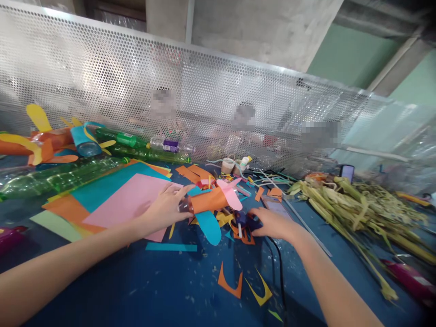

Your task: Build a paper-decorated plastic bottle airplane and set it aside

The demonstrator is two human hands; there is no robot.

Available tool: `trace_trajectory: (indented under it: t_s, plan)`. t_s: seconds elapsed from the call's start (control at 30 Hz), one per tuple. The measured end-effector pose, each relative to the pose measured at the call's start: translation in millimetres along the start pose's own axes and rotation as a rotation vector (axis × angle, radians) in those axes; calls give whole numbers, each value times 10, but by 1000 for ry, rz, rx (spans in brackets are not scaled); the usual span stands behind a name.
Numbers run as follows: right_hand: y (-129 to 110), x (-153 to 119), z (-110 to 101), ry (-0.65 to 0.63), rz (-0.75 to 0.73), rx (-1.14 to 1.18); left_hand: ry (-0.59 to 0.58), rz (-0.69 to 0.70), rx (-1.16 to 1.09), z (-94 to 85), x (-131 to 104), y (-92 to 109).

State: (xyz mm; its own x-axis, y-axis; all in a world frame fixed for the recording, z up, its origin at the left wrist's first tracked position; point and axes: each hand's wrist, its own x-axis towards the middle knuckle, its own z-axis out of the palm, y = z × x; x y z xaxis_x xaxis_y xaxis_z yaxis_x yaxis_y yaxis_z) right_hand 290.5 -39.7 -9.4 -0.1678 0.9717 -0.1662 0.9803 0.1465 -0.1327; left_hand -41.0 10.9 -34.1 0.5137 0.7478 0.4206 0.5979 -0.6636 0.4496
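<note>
Left hand [167, 203]: gripping plane [209, 200], just right of paper stack [126, 200] | right hand [272, 223]: closed round glue gun [250, 221], farther right of stack | care: grip plane lightly, wings [209, 227] unbent; treat gun as hot

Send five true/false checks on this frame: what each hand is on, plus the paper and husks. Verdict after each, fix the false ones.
1. The left hand holds the paper-covered bottle plane. True.
2. The right hand is on a green bottle. False: it is on a dark blue tool, seemingly a glue gun.
3. A pink sheet lies on top of the stack of coloured paper. True.
4. The plane's wings are yellow. False: they are blue.
5. The pale green husks lie left of both hands. False: they lie to the right of both.
</note>
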Motion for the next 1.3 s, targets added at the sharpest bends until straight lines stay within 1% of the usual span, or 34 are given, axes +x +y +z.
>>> trace_trajectory:
  t_s: [0.07,0.23,0.3,0.4,0.5,0.53,0.57,0.6,0.63,0.67,0.8,0.87,0.9,0.97,1.07,1.1,1.2,1.3]
  plan:
    - [-34,2,15,-9,-2,-11,-27,12,10,-3,-1,-2]
    - [-17,-35,-36,-17,-5,-67,-8,7,-47,30,-6,-47]
    - [18,-70,-102,29,10,-60,0,11,-105,49,-16,-55]
    - [30,-110,-239,218,96,13,21,23,-200,66,-25,-53]
    - [-37,-116,-363,453,228,156,7,24,-215,71,-24,-52]
    - [-74,-113,-389,528,252,210,-1,27,-214,71,-24,-53]
    - [-115,-109,-403,602,263,280,-9,31,-211,72,-23,-55]
    - [-160,-106,-407,661,236,369,-11,37,-202,73,-24,-57]
    - [-208,-104,-402,696,194,474,-8,41,-181,76,-26,-58]
    - [-260,-105,-389,706,137,591,1,44,-152,79,-28,-59]
    - [-514,-153,-314,713,-77,1067,19,38,-87,89,-38,-52]
    - [-662,-199,-276,708,-164,1175,12,31,-112,89,-40,-43]
    - [-734,-224,-255,677,-192,1207,8,22,-126,88,-41,-38]
    - [-863,-268,-204,566,-203,1193,-12,-6,-164,86,-43,-30]
    - [-1004,-306,-109,381,-218,1077,-48,-45,-218,85,-50,-27]
    - [-1036,-310,-76,339,-220,1033,-55,-52,-230,84,-53,-27]
    - [-1088,-300,10,298,-183,922,-50,-50,-237,75,-58,-16]
    - [-1095,-276,76,287,-168,884,-35,-18,-203,61,-56,8]
